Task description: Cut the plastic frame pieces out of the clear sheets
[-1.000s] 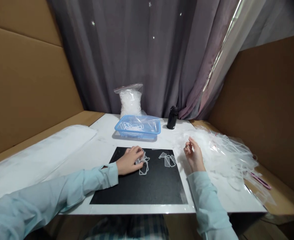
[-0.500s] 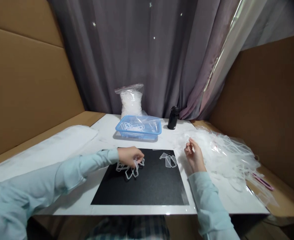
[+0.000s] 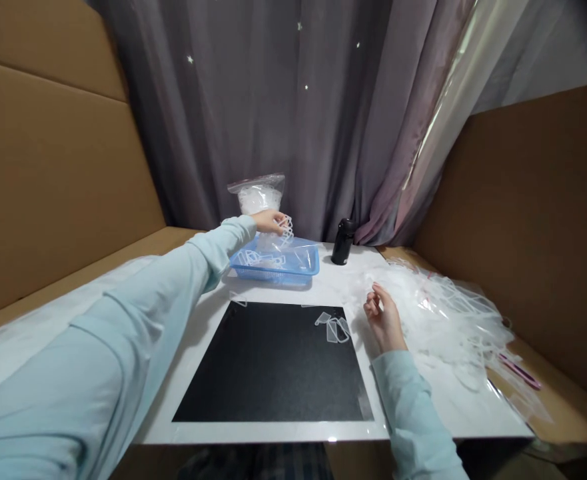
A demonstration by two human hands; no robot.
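My left hand [image 3: 269, 221] grips a bunch of white plastic frames [image 3: 286, 231] above the blue basket [image 3: 293, 272]. More white frames lie inside that basket. My right hand [image 3: 384, 317] hovers over the table's right part, beside the black mat [image 3: 268, 367], its fingers curled; whether anything small is between them I cannot make out. A few clear pieces with white edges [image 3: 332, 328] lie at the mat's upper right corner. One white piece [image 3: 238, 299] rests at the mat's upper left corner.
Behind the basket stands a clear bag of white pieces [image 3: 259, 199]. A black bottle [image 3: 343, 242] is to its right. Clear plastic bags and white strips [image 3: 438, 313] are heaped at the right, near a purple tool [image 3: 520, 372]. Cardboard walls flank the table.
My left hand has moved forward from the mat to above the basket, carrying the white frames. My right hand has hardly moved. The view has shifted slightly.
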